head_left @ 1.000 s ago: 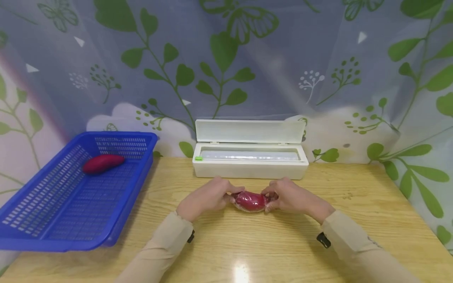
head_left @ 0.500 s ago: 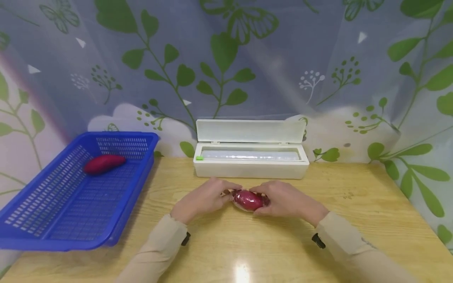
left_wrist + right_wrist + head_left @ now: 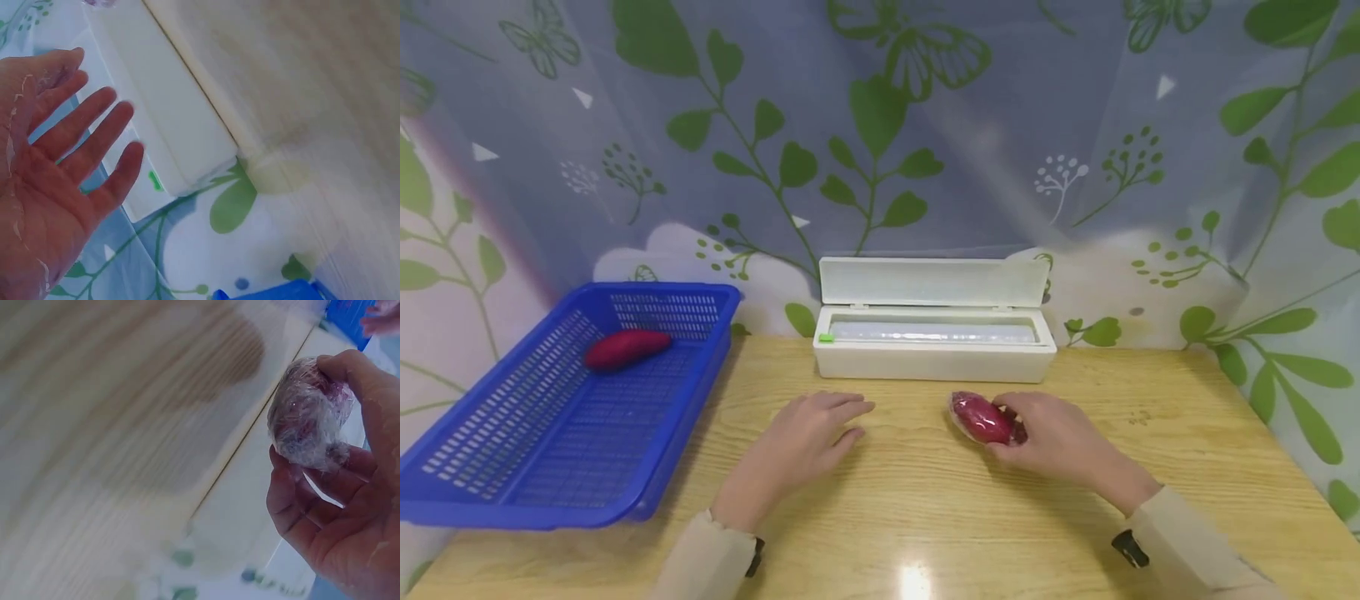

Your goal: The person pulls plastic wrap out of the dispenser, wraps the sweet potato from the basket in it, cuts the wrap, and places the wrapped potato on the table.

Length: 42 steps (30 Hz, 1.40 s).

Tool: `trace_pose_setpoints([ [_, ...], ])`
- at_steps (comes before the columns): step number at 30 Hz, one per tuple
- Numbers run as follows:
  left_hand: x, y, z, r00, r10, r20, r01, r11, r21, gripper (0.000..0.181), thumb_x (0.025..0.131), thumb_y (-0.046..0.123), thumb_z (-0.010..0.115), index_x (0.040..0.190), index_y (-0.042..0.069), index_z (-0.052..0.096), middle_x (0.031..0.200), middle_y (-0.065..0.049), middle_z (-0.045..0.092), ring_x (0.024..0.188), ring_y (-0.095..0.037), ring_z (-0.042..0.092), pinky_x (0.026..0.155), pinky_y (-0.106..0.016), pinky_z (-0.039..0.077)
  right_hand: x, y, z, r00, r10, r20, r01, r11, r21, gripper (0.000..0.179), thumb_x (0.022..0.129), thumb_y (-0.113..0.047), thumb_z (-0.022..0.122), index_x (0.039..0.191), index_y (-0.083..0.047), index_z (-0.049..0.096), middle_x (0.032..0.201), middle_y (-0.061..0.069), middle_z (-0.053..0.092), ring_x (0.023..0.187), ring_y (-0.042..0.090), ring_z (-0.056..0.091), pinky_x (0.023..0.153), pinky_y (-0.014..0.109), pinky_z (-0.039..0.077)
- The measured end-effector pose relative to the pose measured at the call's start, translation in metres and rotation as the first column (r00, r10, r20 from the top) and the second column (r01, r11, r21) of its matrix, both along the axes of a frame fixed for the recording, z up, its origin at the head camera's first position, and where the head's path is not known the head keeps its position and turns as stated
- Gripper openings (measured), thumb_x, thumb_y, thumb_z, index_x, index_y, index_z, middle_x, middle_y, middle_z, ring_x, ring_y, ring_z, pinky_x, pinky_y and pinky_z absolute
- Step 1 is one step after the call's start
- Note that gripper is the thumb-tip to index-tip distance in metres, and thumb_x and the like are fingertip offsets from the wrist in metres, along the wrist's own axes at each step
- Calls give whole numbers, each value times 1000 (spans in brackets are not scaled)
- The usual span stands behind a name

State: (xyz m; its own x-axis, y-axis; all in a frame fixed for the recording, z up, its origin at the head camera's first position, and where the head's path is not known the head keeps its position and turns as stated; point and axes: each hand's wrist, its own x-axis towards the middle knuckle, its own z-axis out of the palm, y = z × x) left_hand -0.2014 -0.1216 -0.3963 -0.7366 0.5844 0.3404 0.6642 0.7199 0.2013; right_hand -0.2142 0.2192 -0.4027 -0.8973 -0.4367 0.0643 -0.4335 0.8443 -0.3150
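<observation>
A red-skinned sweet potato (image 3: 980, 418), wrapped in clear cling film, is in my right hand (image 3: 1060, 437). Thumb and fingers grip it at its right end; the right wrist view shows the crumpled film on the sweet potato (image 3: 306, 415). My left hand (image 3: 797, 446) is off to the left over the table, apart from the sweet potato. Its fingers are spread and hold nothing, as the left hand (image 3: 69, 144) in the left wrist view also shows. Behind both hands stands a white cling film box (image 3: 934, 363), lid up, with a roll of film (image 3: 932, 332) inside.
To the left a blue plastic basket (image 3: 647, 467) holds another sweet potato (image 3: 627, 348), which shows no clear film. A small green slider (image 3: 826, 337) sits at the box's left end. The wooden table (image 3: 880, 517) meets a leaf-patterned cloth (image 3: 985, 167) at the back.
Both hands were at the wrapped sweet potato. The left hand has let go and moved left, fingers opening out. The right hand has carried the sweet potato a little to the right.
</observation>
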Motion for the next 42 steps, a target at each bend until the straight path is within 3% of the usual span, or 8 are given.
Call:
trace_pose_setpoints([
  [2, 6, -2, -2, 996, 18, -90, -19, 1000, -19, 35, 93, 23, 75, 126, 12, 72, 128, -10, 72, 115, -28, 71, 92, -52, 59, 3, 13, 0, 999, -44, 1, 44, 999, -6, 52, 81, -33, 82, 121, -4, 68, 91, -2, 72, 74, 4, 57, 61, 21, 47],
  [5, 12, -4, -4, 977, 56, -207, -65, 997, -37, 40, 90, 29, 78, 127, 16, 72, 130, -9, 72, 115, -28, 70, 90, -53, 58, 8, 34, 0, 995, -99, -10, 99, 995, -21, 52, 81, -34, 83, 120, -3, 68, 90, -1, 73, 73, 5, 59, 60, 21, 48],
  [11, 18, -7, 1, 941, 91, -326, -107, 994, -30, 47, 88, 37, 78, 130, 19, 70, 134, -8, 70, 120, -30, 68, 93, -53, 56, 11, 73, -1, 979, -194, -63, 191, 980, -53, 54, 81, -34, 84, 121, -1, 68, 93, 8, 76, 72, 8, 62, 58, 25, 48],
  [20, 20, -27, 6, 933, 148, -328, -147, 989, 29, 50, 84, 35, 80, 129, 16, 71, 131, -11, 71, 118, -34, 68, 91, -57, 53, 8, 130, -3, 932, -351, -89, 346, 936, -66, 64, 85, -41, 81, 123, 8, 63, 92, 21, 76, 79, 32, 73, 60, 41, 55],
  [28, 15, -50, 26, 924, 188, -334, -184, 982, 43, 51, 84, 34, 80, 130, 16, 70, 131, -12, 71, 118, -36, 68, 91, -59, 52, 12, 172, -9, 885, -460, -81, 457, 888, -52, 68, 87, -48, 78, 120, 10, 62, 93, 28, 74, 81, 45, 70, 56, 38, 47],
  [34, 13, -58, 33, 918, 200, -342, -188, 980, 69, 51, 85, 34, 80, 131, 16, 70, 130, -13, 71, 115, -35, 69, 91, -60, 52, 11, 191, -10, 881, -471, -36, 472, 882, 17, 76, 87, -52, 76, 120, 14, 60, 94, 29, 74, 83, 49, 68, 58, 42, 49],
  [42, 2, -53, 28, 944, 240, -227, -213, 967, 138, 45, 89, 31, 77, 130, 13, 70, 129, -12, 72, 116, -33, 70, 89, -59, 54, 11, 193, -1, 878, -478, 9, 476, 875, 86, 87, 91, -59, 68, 128, 19, 52, 107, 39, 68, 95, 60, 63, 67, 58, 53],
])
